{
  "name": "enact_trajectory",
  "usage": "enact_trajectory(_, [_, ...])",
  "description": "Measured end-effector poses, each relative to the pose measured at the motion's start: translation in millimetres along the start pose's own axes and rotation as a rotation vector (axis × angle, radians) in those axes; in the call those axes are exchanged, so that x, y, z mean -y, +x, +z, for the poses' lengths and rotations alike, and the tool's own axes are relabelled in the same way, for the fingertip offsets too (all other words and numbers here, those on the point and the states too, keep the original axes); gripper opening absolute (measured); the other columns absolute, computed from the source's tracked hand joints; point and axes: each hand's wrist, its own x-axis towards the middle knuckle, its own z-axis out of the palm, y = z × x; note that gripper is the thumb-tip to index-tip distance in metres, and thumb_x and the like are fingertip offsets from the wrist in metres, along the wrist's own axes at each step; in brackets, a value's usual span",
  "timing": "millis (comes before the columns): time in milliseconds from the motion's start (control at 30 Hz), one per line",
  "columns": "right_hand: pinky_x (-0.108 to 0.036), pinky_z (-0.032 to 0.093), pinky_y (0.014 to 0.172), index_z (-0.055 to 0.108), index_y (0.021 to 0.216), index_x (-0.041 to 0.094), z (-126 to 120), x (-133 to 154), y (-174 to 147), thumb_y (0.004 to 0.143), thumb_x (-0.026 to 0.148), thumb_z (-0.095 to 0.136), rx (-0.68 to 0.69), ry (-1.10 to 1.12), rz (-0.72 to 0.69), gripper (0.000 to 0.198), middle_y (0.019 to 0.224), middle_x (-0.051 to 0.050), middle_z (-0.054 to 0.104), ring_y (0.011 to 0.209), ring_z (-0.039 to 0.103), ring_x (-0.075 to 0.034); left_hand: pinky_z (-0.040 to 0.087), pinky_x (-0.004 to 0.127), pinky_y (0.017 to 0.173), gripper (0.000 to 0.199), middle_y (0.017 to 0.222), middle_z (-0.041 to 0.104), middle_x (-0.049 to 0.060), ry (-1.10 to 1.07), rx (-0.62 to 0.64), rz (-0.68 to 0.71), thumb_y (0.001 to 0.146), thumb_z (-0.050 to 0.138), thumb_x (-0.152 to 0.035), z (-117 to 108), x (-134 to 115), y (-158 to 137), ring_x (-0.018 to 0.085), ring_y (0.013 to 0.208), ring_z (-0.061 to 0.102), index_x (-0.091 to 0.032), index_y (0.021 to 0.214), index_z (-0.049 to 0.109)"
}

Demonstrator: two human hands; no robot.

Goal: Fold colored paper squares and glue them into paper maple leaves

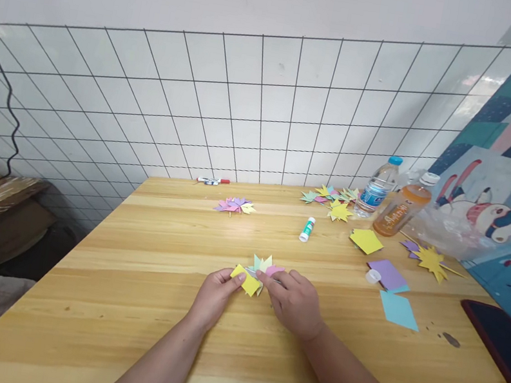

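My left hand (218, 292) pinches a yellow paper piece (246, 281) between thumb and fingers, just above the table. At its far edge, my right hand (295, 297) is closed, with the index finger reaching to the paper. Something thin and greyish shows by the right fingertips; its kind is too small to make out. Directly behind the yellow piece lies a pointed paper cluster (267, 263) in green, pale yellow and pink, partly hidden by both hands.
Around lie a glue stick (307, 229), a white cap (373, 276), purple paper (388, 275), blue paper (399, 310), yellow paper (366, 241), paper stars (340, 211), another paper cluster (235, 206) and a marker (213, 180). Two bottles (378, 187) and a phone (506, 351) stand or lie rightward.
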Motion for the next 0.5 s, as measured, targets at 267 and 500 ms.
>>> enact_trajectory(267, [-0.028, 0.034, 0.067, 0.051, 0.127, 0.032, 0.3, -0.3, 1.2, 0.087, 0.018, 0.049, -0.016, -0.006, -0.003, 0.043, 0.093, -0.001, 0.066, 0.074, 0.048, -0.016, 0.044, 0.032, 0.081, 0.029, 0.086, 0.072, 0.009, 0.010, 0.020, -0.015, 0.075, 0.067, -0.034, -0.2, -1.4, -0.5, 0.021, 0.080, 0.063, -0.013, 0.094, 0.072])
enact_trajectory(500, [-0.027, 0.034, 0.066, 0.053, 0.125, 0.032, -1.2, 1.5, 2.1, 0.086, 0.017, 0.050, -0.030, -0.021, -0.003, 0.042, 0.090, -0.002, 0.066, 0.073, 0.048, -0.015, 0.044, 0.032, 0.081, 0.031, 0.086, 0.072, 0.009, 0.072, 0.034, -0.034, 0.074, 0.067, -0.037, -2.5, 0.3, 0.1, 0.021, 0.080, 0.063, -0.013, 0.093, 0.072])
